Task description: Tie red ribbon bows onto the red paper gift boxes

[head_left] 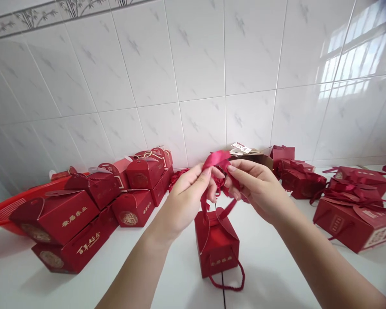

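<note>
"What's nearest the front edge of the worktop [179,277]?"

"A cord handle [228,288], looping out from a small red box [219,249]. The box stands upright around the middle, over a dark seam [224,296]."

"And the ribbon [221,157]?"

"It rises in two strands from the top of the box to both hands, held in the air above. The left hand [189,189] has it pinched between thumb and fingers; the right hand [257,185] grips it the same way, just beside. Between them it bends over in an arch. I can't tell from here whether there's a knot."

"What's over toward the left edge?"

"Stacked boxes [72,214], two high in places, gold lettering on their sides. Behind them sits an orange-red basket [11,208]."

"Toward the right edge?"

"Bow-tied boxes [350,223], red too, crowding back toward the far edge."

"And right at the far edge, past the hands?"

"A heap of something red [176,179], partly hidden by the left hand, too jumbled to make out. Then a carton [266,161], mostly behind the right hand, with a white card [241,147] near it. After that, the tiled wall [201,64]."
</note>
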Motion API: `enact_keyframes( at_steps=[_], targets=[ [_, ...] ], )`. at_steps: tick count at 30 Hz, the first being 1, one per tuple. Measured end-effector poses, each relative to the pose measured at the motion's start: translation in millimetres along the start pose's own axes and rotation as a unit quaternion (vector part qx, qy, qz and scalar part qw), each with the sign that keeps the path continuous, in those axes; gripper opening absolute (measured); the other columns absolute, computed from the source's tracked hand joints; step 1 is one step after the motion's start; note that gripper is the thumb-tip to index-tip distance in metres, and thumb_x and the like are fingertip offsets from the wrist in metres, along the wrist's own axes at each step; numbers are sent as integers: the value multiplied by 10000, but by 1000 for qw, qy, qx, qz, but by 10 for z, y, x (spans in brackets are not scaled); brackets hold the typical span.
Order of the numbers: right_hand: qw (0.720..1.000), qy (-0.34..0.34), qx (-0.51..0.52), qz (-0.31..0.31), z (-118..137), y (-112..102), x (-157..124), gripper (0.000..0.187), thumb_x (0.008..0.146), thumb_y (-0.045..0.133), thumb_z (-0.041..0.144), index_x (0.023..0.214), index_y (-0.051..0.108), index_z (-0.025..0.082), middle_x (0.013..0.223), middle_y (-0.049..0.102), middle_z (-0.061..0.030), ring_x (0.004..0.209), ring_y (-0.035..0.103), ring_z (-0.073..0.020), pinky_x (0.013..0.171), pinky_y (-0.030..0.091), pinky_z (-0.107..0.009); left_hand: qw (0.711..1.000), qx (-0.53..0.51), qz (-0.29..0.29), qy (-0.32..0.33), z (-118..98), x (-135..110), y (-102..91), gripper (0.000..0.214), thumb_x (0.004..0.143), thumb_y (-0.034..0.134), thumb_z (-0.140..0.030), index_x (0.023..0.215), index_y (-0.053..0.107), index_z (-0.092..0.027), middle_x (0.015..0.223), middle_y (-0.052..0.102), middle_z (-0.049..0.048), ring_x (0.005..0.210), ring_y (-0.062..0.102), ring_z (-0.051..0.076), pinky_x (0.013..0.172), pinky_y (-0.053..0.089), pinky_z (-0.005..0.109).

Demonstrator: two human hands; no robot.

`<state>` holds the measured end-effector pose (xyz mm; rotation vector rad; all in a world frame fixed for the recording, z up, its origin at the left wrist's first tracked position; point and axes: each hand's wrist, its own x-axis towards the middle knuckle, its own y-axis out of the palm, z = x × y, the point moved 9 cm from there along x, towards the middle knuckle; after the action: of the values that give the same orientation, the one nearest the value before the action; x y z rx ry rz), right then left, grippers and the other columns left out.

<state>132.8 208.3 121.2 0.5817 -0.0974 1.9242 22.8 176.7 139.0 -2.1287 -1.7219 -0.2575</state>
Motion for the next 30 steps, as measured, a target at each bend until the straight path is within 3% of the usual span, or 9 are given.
enact_keyframes(
  at_steps=[7,9,12,16,20,23,25,27,30],
  targets=[
    [998,-11,10,58,127,122,-111,155,842,609,310,890,678,180,643,529,25,483,386,-63,541,392,-253,1000,-14,7,0,10,-7,123,406,916,409,-455,646,542,-181,497,327,-34,501,331,107,512,322,239],
    [998,-24,-19,53,172,122,-139,175,822,645,325,935,687,199,602,488,40,501,371,-72,546,386,-253,1000,8,6,7,6,-11,142,413,909,438,-434,592,495,-176,515,340,-30,500,299,100,495,283,242],
    [995,-51,-74,34,233,108,-158,187,789,685,369,847,687,191,590,475,36,511,379,-82,511,363,-246,999,33,17,16,-3,-22,180,409,899,465,-401,559,457,-173,539,368,-26,501,283,94,493,261,249],
    [997,-64,-48,6,251,38,-136,259,831,627,425,727,624,188,536,416,44,482,356,-81,457,320,-232,997,60,42,2,34,-22,221,380,899,443,-393,596,509,-174,552,358,-22,507,276,102,500,233,264],
    [998,-60,-18,6,246,-20,-118,219,848,609,400,744,592,208,629,497,28,487,387,-75,435,318,-215,997,60,41,-14,74,9,181,375,889,447,-398,612,560,-171,526,335,-28,497,285,105,508,250,261],
    [992,-97,-66,40,312,25,-143,185,889,549,395,841,617,229,692,562,9,499,437,-87,452,355,-232,999,-24,36,-26,82,31,129,306,858,449,-288,584,517,-169,594,447,-1,563,392,119,555,340,251],
    [973,-155,-167,44,397,53,-174,173,908,519,357,876,632,230,698,583,-4,543,485,-111,501,394,-256,994,-103,30,-33,79,40,85,298,839,436,-256,558,485,-172,646,495,18,653,469,146,634,407,267],
    [929,-229,-291,22,495,70,-216,149,909,509,285,887,644,225,731,610,-19,631,536,-139,583,427,-281,988,-146,36,-42,73,44,64,305,841,432,-266,565,518,-170,681,530,31,729,513,171,714,442,291],
    [873,-300,-384,-9,573,96,-264,160,893,503,204,926,658,225,802,648,-32,727,573,-163,660,444,-297,990,-120,59,-42,45,37,77,293,850,458,-284,675,652,-152,790,626,56,841,566,201,827,454,321]
  ],
)
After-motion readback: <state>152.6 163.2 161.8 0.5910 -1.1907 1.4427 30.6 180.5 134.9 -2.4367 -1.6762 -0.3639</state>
